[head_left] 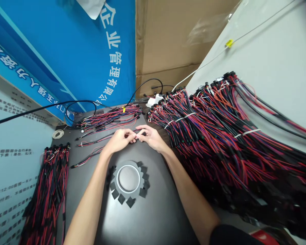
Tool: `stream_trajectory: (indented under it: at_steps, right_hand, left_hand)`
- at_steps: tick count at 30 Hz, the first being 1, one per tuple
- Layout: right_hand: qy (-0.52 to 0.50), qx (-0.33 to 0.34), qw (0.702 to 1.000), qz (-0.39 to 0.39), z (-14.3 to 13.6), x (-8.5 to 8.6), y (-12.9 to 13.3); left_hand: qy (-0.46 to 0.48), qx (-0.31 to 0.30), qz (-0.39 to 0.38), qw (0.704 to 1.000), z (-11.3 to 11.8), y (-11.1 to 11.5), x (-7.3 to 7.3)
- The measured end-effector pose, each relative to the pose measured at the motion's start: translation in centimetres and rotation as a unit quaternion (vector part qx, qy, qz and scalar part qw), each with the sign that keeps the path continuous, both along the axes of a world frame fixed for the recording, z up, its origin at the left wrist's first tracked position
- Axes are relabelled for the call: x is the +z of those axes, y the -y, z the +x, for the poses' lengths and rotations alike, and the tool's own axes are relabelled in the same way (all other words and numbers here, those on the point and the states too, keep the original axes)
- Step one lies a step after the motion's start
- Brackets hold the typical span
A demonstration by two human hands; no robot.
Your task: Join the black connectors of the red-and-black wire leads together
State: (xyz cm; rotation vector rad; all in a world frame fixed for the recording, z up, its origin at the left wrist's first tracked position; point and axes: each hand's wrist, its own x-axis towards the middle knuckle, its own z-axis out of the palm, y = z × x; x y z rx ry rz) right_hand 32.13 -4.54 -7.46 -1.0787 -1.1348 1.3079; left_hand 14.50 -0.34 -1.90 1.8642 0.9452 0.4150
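One wire harness (pixel 94 140) lies lengthwise sideways, nearer the left hand (pixel 120 139) than the right hand (pixel 153 137); what either pinch holds, I cannot tell.

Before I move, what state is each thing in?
Left hand: fingertips pinched, meeting the right's.
Right hand: fingers curled in; anything held too small to tell.
Round grey holder: on the table, black squares around its rim.
Right-side wires: bundled with white ties.
Back wires: piled, untied as far as visible.
White cord: coiled.
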Motion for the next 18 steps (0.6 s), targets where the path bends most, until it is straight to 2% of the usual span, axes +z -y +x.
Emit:
stream_trajectory:
  at_steps: [5,9,14,18]
  right_hand:
    - [0.01,-0.022,1.0,0.01,-0.4,-0.2,-0.1]
    - [0.023,-0.097,0.995,-0.001,-0.8,-0.3,-0.1]
    - [0.013,-0.18,0.983,-0.021,-1.6,-0.3,-0.1]
    - [0.005,-0.237,0.971,-0.03,-2.3,-0.1,0.1]
  left_hand:
    - [-0.006,0.01,-0.006,1.0,-0.3,-0.1,-0.5]
    - [0.012,0.044,-0.012,0.999,-0.4,-0.1,-1.2]
    - [0.021,0.092,0.017,0.995,0.2,0.0,-2.2]
    - [0.055,0.124,-0.019,0.991,0.7,0.1,-2.8]
